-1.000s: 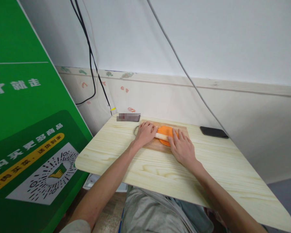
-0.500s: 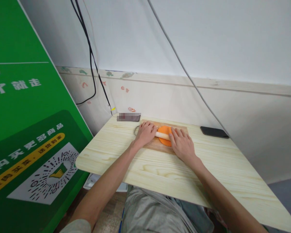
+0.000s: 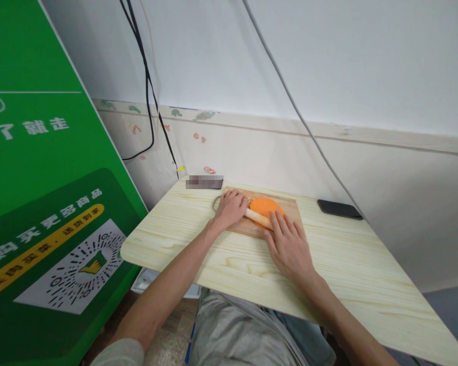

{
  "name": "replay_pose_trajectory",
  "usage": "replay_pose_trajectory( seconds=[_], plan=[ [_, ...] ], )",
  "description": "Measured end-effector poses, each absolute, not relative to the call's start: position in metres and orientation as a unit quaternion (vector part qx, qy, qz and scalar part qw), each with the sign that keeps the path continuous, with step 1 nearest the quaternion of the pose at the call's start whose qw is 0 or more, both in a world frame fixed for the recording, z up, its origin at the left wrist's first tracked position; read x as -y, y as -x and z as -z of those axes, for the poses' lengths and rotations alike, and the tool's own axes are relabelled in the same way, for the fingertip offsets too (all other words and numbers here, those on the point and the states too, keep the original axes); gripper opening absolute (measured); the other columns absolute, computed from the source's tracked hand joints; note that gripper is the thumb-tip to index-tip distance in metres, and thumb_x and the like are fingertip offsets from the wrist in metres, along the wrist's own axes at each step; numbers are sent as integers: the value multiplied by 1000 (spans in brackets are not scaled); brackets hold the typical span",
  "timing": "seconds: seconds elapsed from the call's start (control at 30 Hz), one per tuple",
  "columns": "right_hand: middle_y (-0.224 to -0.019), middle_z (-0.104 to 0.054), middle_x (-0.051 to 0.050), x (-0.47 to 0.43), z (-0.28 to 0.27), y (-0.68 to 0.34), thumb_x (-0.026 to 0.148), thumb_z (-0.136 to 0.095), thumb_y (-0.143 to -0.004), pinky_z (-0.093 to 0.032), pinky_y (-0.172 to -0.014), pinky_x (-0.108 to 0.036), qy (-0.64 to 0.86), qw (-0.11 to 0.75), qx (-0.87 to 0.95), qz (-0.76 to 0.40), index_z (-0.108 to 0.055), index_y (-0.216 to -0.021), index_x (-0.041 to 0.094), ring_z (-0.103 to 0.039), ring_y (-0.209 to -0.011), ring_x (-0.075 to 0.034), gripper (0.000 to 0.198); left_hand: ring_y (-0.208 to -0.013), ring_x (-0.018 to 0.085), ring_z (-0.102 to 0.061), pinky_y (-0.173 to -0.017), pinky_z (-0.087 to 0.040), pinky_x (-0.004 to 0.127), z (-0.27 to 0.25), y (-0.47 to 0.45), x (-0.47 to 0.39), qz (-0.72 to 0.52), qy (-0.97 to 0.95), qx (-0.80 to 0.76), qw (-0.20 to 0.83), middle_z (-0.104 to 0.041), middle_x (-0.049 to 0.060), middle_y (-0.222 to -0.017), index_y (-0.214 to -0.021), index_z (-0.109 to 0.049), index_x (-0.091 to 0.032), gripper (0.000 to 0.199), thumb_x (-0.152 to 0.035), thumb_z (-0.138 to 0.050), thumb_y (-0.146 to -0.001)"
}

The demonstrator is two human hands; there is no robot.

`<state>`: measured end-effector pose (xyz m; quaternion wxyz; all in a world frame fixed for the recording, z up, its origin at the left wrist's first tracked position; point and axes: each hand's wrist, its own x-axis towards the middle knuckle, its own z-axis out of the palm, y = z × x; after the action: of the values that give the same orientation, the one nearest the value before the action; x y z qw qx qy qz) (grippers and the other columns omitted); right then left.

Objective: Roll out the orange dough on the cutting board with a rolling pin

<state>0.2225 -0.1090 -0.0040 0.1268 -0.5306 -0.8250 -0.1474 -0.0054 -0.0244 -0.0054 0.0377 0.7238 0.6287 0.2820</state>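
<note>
A round, flat orange sheet of dough [image 3: 266,204] lies on a wooden board [image 3: 294,211]. Across its near edge slants a pale wooden rolling pin [image 3: 257,217], its right end lower than its left. My left hand [image 3: 232,207] covers the pin's left end, fingers bent over it. Flat on the right end rests my right hand [image 3: 290,241], its fingers stretched out and pointing away from me. Both pin ends are hidden beneath the hands. Behind my left hand a thin metal ring [image 3: 215,203] shows in part.
The light wood-grain table [image 3: 229,259] stands against a white wall. A black phone [image 3: 339,209] lies at the back right, and a flat dark object [image 3: 204,182], partly pixelated, at the back left. A green printed panel [image 3: 68,203] rises on the left, with black cables [image 3: 152,112] behind.
The rolling pin's right end has swung towards me with my right hand, uncovering more of the orange dough. My left hand stays in about the same place on the pin.
</note>
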Motion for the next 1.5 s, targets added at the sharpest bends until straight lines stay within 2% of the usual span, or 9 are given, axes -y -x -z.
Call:
replay_pose_trajectory(
  seconds=[0.17, 0.4, 0.57, 0.77, 0.93, 1.03, 1.17, 1.33, 1.5],
  plan=[
    [-171, -52, -16, 122, 9, -221, 45, -35, -114, -34, -130, -59, 516, 135, 832, 152, -39, -175, 17, -45, -160, -38, 67, -123, 26, -64, -110, -47, 44, 6, 6, 23, -283, -720, -632, 45, -75, 8, -124, -108, -78, -24, 32, -25, -46, -110],
    [-167, -58, -14, 102, 0, -222, 45, -30, -116, -29, -131, -62, 526, 126, 828, 147, -51, -168, 17, -43, -160, -38, 63, -121, 25, -64, -110, -47, 43, 7, 7, 22, -276, -724, -631, 35, -75, 8, -123, -108, -78, -23, 36, -27, -42, -112],
    [-163, -62, -12, 69, -15, -222, 41, -27, -117, -34, -127, -61, 551, 94, 817, 139, -59, -161, 23, -45, -157, -37, 57, -121, 26, -64, -109, -47, 43, 6, 7, 22, -273, -723, -634, 32, -74, 8, -123, -108, -78, -23, 37, -28, -42, -113],
    [-151, -70, -13, 43, -23, -219, 36, -23, -117, -45, -115, -50, 573, 77, 807, 120, -69, -148, 25, -56, -143, -32, 56, -121, 26, -64, -107, -47, 43, 5, 7, 23, -265, -725, -635, 28, -74, 9, -124, -110, -77, -22, 38, -28, -40, -114],
    [-165, -59, -16, 27, -23, -213, 32, -25, -114, -35, -125, -57, 592, 98, 791, 123, -46, -169, 16, -47, -154, -34, 61, -121, 26, -63, -106, -47, 43, 4, 7, 23, -249, -727, -639, 24, -74, 9, -125, -110, -77, -21, 39, -28, -39, -115],
    [-170, -53, -18, 11, -27, -204, 28, -27, -111, -35, -126, -60, 584, 80, 803, 86, -37, -173, 13, -44, -157, -34, 65, -123, 26, -62, -107, -47, 43, 4, 7, 23, -252, -727, -638, 29, -74, 9, -127, -113, -77, -21, 38, -28, -40, -114],
    [-171, -51, -20, -9, -36, -186, 32, -32, -109, -34, -128, -62, 571, 39, 819, 43, -37, -173, 12, -45, -157, -34, 68, -125, 26, -62, -110, -46, 43, 4, 8, 24, -259, -728, -634, 40, -74, 8, -130, -117, -77, -22, 36, -22, -42, -112],
    [-181, -37, -17, -23, -40, -177, 28, -40, -105, -25, -131, -69, 514, 3, 856, 53, -37, -175, 20, -28, -167, -37, 71, -127, 26, -62, -114, -44, 44, 6, 9, 24, -263, -731, -628, 47, -74, 8, -132, -119, -77, -23, 34, -18, -45, -109],
    [-179, -41, -14, -22, -33, -183, 24, -34, -107, -29, -133, -56, 481, 12, 876, 42, -41, -174, 21, -36, -165, -31, 67, -129, 27, -61, -114, -45, 45, 5, 9, 24, -261, -732, -627, 48, -72, 9, -134, -122, -77, -23, 36, -19, -45, -108]
  ],
)
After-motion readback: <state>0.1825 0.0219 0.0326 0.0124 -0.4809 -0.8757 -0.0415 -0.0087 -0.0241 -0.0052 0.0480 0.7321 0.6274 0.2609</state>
